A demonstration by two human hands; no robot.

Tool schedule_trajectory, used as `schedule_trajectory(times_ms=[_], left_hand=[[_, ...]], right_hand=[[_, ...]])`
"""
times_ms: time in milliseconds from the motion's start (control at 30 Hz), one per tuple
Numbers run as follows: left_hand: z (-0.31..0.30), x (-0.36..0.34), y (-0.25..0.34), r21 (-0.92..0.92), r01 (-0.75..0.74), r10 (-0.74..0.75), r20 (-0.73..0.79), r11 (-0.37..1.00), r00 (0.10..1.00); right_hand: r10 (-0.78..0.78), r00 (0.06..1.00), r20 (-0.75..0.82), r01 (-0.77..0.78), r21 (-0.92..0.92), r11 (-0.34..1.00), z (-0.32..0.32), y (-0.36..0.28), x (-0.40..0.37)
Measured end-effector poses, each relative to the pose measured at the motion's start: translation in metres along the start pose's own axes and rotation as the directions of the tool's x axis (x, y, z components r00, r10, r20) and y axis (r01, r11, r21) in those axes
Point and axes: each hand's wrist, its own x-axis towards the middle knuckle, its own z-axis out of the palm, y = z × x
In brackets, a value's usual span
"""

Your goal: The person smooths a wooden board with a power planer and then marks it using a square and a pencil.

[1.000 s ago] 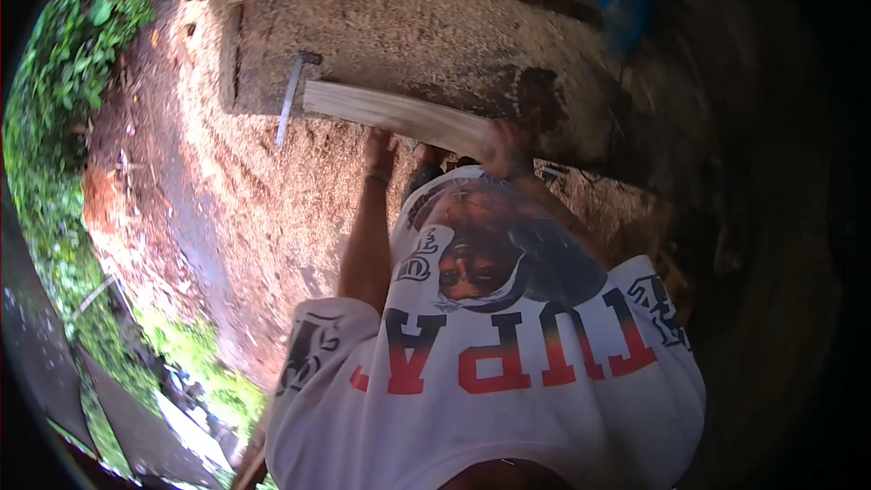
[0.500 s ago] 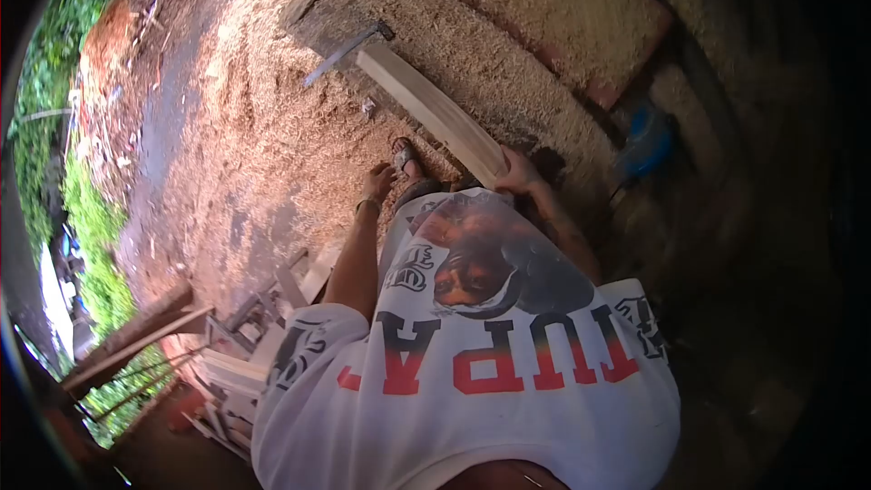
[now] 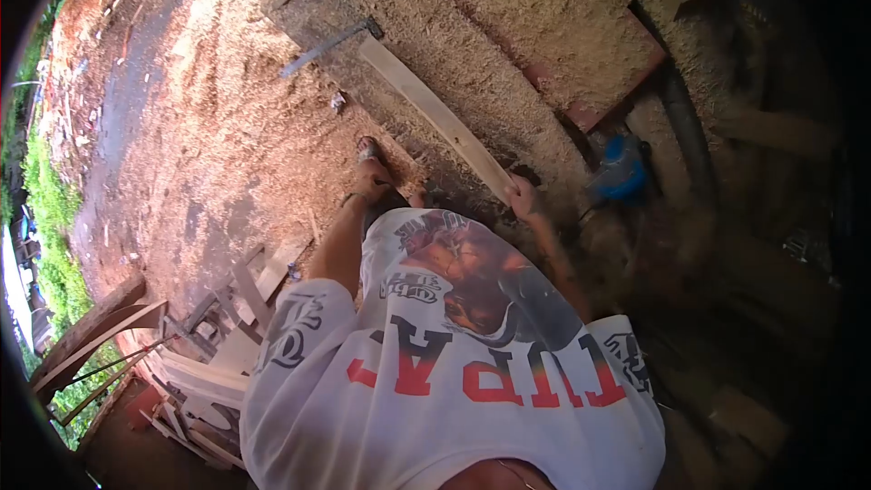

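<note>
My right hand (image 3: 523,199) is closed around the near end of a long, pale wooden plank (image 3: 445,122). The plank slants up and left, its far end over a bench (image 3: 435,32) covered in wood shavings. Close to that far end lies a thin metal tool with a dark, short crosspiece (image 3: 328,47), shaped like a square. My left hand (image 3: 372,185) hangs by my leg, holding nothing, with its fingers loosely apart and partly blurred. Just beyond it shows my sandalled foot (image 3: 367,147).
Shavings cover the ground (image 3: 263,127) on the left. A reddish, shaving-strewn board (image 3: 626,82) lies beyond the bench. To the right is a blue object (image 3: 621,168). Offcuts and wood pieces (image 3: 218,363) are piled at lower left, beside leaning boards (image 3: 100,336).
The plank has turned in my right hand, so a narrower face shows. My left hand has dropped closer to my leg, and the view has shifted slightly.
</note>
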Motion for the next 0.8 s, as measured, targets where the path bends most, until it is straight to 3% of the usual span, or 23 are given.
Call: schedule_trajectory(times_ms=[67,167,267,367,433,467,500,533,567,633,667,767,800], left_hand=[[-0.013,0.015,-0.004,-0.037,-0.009,0.012,0.101,0.999,0.995],[-0.045,-0.04,0.052,-0.124,0.011,-0.04,-0.23,0.992,0.972],[-0.059,-0.044,0.058,-0.128,0.107,-0.141,-0.288,0.986,0.947],[-0.079,-0.045,0.051,-0.142,0.121,-0.144,-0.164,0.982,0.976],[-0.082,-0.048,0.041,-0.138,0.128,-0.137,-0.061,0.982,0.989],[-0.072,-0.041,0.03,-0.136,0.107,-0.126,-0.139,0.985,0.982],[-0.053,-0.022,0.012,-0.129,0.085,-0.112,-0.217,0.988,0.97],[-0.034,-0.003,-0.005,-0.118,0.064,-0.096,-0.293,0.991,0.951],[-0.017,0.011,-0.021,-0.114,0.08,-0.114,-0.331,0.99,0.937],[0.007,0.028,-0.048,-0.105,0.117,-0.15,-0.408,0.988,0.901],[-0.006,0.015,-0.037,-0.099,0.196,-0.217,-0.305,0.976,0.927],[-0.047,-0.023,-0.007,-0.073,0.322,-0.328,-0.103,0.944,0.939],[-0.042,-0.017,-0.015,-0.085,0.292,-0.301,-0.111,0.953,0.947]], right_hand=[[0.058,0.998,-0.024,-0.058,0.005,0.998,-0.011,-0.024,-0.007],[0.182,0.98,-0.078,-0.184,-0.008,0.983,0.0,-0.003,-0.026],[0.272,0.959,-0.08,-0.257,0.161,0.953,0.012,0.012,-0.035],[0.257,0.963,-0.074,-0.256,0.026,0.966,0.016,0.033,-0.032],[0.375,0.926,0.04,-0.376,0.177,0.909,0.024,0.066,-0.03],[0.43,0.897,0.102,-0.442,0.245,0.863,0.025,0.074,-0.03],[0.64,0.742,0.2,-0.649,0.452,0.612,0.018,0.059,-0.027],[0.767,0.541,0.345,-0.759,0.593,0.269,0.007,0.027,-0.023],[0.79,0.325,0.52,-0.755,0.646,-0.114,-0.002,0.0,-0.02],[0.703,0.312,0.639,-0.771,0.603,-0.205,-0.01,-0.039,-0.014],[0.653,0.303,0.695,-0.78,0.574,-0.249,-0.011,-0.047,-0.013],[0.542,0.549,0.636,-0.693,0.709,-0.129,0.009,-0.026,-0.014],[0.497,0.581,0.644,-0.667,0.727,-0.164,0.015,-0.01,-0.013]])
